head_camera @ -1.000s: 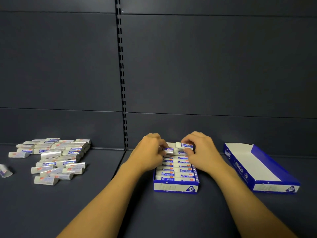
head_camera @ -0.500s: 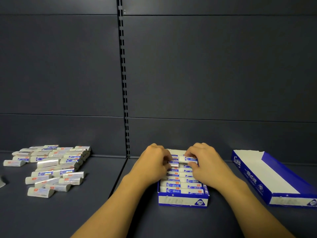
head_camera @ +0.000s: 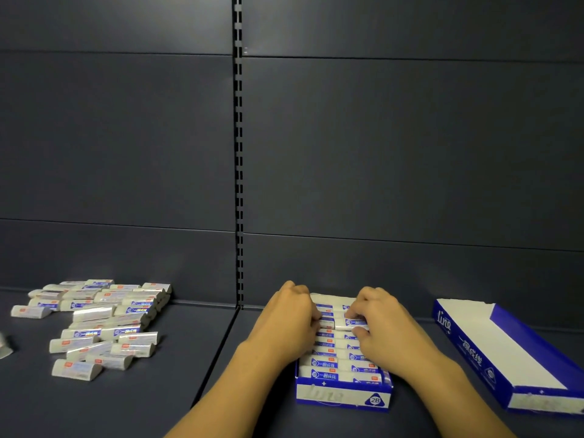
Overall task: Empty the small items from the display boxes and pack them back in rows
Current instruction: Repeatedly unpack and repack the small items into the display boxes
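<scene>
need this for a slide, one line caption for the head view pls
Both hands seat an eraser into the blue display box, loose erasers piled left, empty box right.

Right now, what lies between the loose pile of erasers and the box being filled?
In the head view, only bare dark shelf and its panel seam separate the loose pile from the box.

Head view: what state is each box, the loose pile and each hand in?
Middle display box: nearly full, packed in rows.
Right display box: empty.
Loose items: piled on the shelf.
Left hand: fingers curled onto the rows.
Right hand: pinching one item.
</scene>
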`<action>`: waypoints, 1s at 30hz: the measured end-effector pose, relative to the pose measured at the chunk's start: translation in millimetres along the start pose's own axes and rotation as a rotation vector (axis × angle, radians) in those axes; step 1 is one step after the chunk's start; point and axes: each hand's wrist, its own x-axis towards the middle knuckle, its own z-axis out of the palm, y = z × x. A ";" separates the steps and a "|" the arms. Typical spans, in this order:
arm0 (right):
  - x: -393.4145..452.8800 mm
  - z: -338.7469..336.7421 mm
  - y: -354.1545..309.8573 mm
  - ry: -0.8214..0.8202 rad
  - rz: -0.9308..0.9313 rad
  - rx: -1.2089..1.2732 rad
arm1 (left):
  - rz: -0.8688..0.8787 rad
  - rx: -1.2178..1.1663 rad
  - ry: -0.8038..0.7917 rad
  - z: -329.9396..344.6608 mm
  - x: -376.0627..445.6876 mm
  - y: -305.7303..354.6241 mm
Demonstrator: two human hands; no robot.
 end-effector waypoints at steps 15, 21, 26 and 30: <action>5.2 -1.7 -2.6 -0.044 0.000 0.025 | 0.000 -0.102 0.064 6.9 -0.6 -10.0; 5.8 1.6 -0.3 -0.016 -0.028 0.033 | -0.017 -0.153 0.071 7.4 -0.2 -11.4; 1.9 -6.8 2.3 0.013 -0.034 0.073 | -0.054 -0.193 0.078 2.2 -2.3 -7.4; 3.2 -27.9 1.5 0.031 -0.069 0.077 | -0.056 -0.143 0.056 -18.1 -5.4 -5.3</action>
